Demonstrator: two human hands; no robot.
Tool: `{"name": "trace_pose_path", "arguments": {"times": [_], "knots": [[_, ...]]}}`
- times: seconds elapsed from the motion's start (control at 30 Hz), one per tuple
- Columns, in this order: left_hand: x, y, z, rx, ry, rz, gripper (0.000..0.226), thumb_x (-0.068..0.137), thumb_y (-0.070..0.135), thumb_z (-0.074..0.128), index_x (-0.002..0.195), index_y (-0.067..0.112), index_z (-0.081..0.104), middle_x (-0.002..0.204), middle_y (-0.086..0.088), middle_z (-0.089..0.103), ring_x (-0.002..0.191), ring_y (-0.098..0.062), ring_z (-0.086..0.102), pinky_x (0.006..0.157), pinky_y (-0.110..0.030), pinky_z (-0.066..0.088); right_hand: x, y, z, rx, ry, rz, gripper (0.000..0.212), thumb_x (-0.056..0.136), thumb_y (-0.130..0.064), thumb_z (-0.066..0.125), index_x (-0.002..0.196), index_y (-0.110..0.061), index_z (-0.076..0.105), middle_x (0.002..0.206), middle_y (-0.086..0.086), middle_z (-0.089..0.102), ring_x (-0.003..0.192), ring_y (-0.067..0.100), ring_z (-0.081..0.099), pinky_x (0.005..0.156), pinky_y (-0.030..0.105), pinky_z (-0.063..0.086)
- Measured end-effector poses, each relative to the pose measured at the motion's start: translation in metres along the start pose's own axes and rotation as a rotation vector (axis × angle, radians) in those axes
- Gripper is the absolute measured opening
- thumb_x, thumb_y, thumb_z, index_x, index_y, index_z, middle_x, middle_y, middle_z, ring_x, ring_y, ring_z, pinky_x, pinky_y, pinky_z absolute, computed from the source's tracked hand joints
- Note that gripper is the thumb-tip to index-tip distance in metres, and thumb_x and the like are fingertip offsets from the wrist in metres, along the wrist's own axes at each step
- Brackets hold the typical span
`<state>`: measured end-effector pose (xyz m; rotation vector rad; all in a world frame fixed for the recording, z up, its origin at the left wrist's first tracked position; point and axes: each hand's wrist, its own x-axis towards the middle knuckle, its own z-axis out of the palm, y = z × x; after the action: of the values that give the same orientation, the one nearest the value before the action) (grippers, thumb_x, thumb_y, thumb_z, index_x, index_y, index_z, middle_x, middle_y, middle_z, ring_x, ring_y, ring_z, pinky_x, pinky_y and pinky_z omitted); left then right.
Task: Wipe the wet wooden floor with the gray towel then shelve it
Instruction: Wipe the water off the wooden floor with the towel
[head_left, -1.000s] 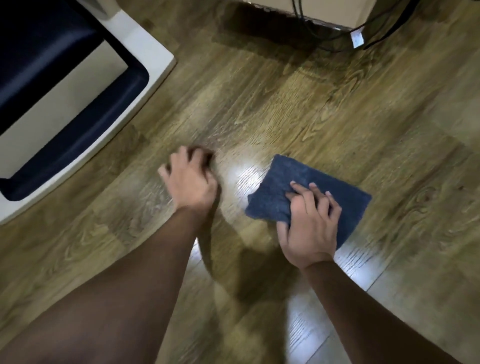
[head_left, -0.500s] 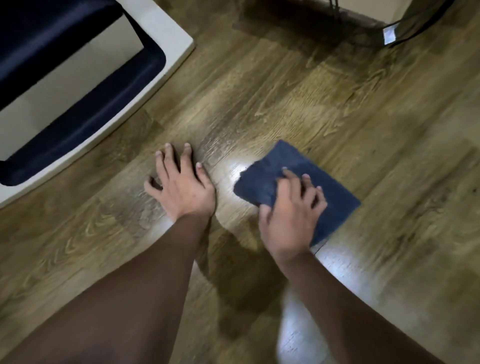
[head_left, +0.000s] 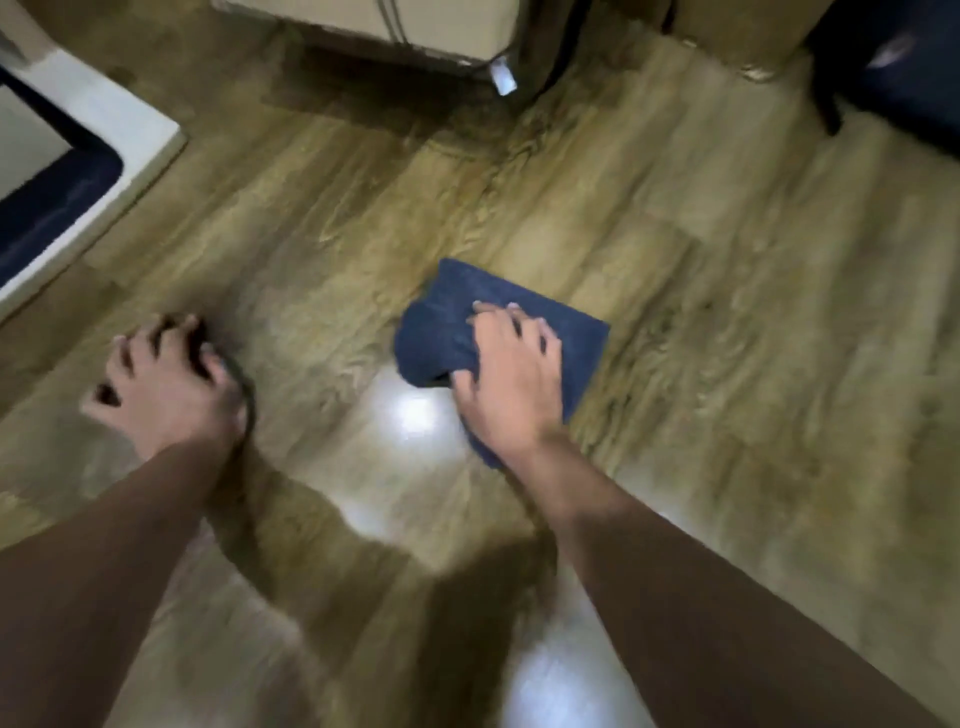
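The gray towel (head_left: 524, 317) is pressed flat against the wooden floor (head_left: 727, 291) beneath the right hand (head_left: 511, 382), whose fingers are spread over it. The left hand (head_left: 166, 389) is braced on the floor well apart, fingers splayed, nothing held.

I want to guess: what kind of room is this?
Probably a room in a home: wood-look plank floor, white furniture with dark blue padding, cables by a cabinet. Which room, I cannot tell.

Right hand (head_left: 511, 379) presses towel (head_left: 582, 343) on floor (head_left: 727, 312); left hand (head_left: 166, 389) braces.
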<state>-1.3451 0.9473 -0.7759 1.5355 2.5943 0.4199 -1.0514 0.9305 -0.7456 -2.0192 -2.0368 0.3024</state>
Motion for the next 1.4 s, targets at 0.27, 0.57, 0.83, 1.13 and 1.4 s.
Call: {"name": "trace_pose_path", "arguments": {"times": [0.27,0.57,0.83,1.13,1.4], "knots": [[-0.104,0.119,0.000,-0.075,-0.121,0.458,0.040,0.080,0.035,0.039,0.107,0.021,0.064,0.117,-0.016,0.063,0.115,-0.039,0.054,0.104,-0.060,0.032,-0.137,0.217,-0.081,-0.016,0.245,0.768,0.052,0.085,-0.028,0.060,0.133,-0.013,0.045,0.134,0.017,0.051,0.132,0.037,0.037,0.113,0.054,0.022],[-0.292,0.357,0.050,0.102,-0.911,0.767,0.085,0.091,0.074,0.045,0.157,0.050,-0.002,0.164,0.010,-0.032,0.148,-0.019,-0.037,0.106,-0.074,-0.019,-0.344,0.096,-0.037,-0.074,-0.111,-0.127,0.030,0.084,-0.039,0.054,0.111,-0.033,0.065,0.144,-0.007,0.055,0.140,0.029,0.041,0.116,0.052,0.028],[-0.297,0.365,0.048,0.327,-0.993,0.744,0.108,0.082,0.083,0.049,0.146,0.052,-0.032,0.146,0.009,-0.057,0.136,-0.025,-0.051,0.102,-0.076,-0.022,-0.304,0.270,-0.106,-0.081,-0.015,0.152,0.060,0.073,-0.034,0.072,0.129,-0.022,0.056,0.144,0.004,0.052,0.138,0.035,0.042,0.118,0.050,0.018],[-0.302,0.365,0.047,0.337,-0.987,0.727,0.103,0.081,0.087,0.045,0.144,0.056,-0.031,0.146,0.012,-0.056,0.136,-0.022,-0.051,0.103,-0.074,-0.024,-0.246,0.360,-0.144,-0.097,0.242,0.845,0.051,0.086,-0.026,0.059,0.133,-0.011,0.044,0.135,0.015,0.048,0.130,0.040,0.037,0.113,0.058,0.025],[-0.370,0.383,0.061,0.054,-0.405,0.817,0.055,0.084,0.040,0.045,0.134,0.017,0.047,0.163,-0.011,0.025,0.156,-0.028,0.005,0.114,-0.075,-0.004,-0.419,0.170,-0.072,-0.033,-0.174,0.074,0.032,0.092,-0.039,0.046,0.089,-0.052,0.076,0.114,-0.023,0.070,0.125,0.015,0.057,0.123,0.042,0.019]]}}
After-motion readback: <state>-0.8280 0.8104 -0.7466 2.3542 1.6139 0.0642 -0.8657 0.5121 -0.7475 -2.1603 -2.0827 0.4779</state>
